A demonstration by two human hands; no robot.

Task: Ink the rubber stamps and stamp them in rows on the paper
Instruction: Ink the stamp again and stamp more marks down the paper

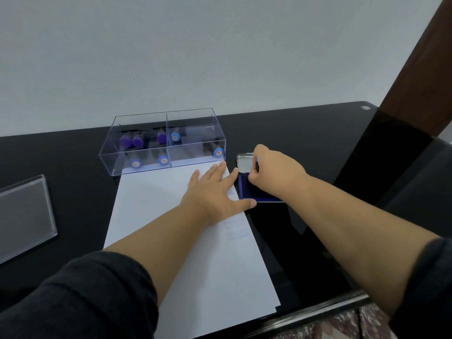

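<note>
A white sheet of paper (pixel 156 209) lies on the black desk, with faint blue stamped words (pixel 237 233) down its right side. My left hand (pixel 215 189) lies flat on the paper, fingers spread, thumb at the paper's right edge. Just right of the paper is an open blue ink pad (pixel 244 189) with its metal lid (pixel 245 164) raised. My right hand (pixel 274 172) is over the pad, fingers curled round a stamp whose blue top (pixel 256 160) just shows; the rest of the stamp is hidden.
A clear plastic box (pixel 195 152) at the top of the paper holds several stamps with purple and blue tops. Its clear lid (pixel 24 216) lies at the left. The desk's front edge (pixel 318 311) is near my arms; a brown wooden post (pixel 420 77) rises at right.
</note>
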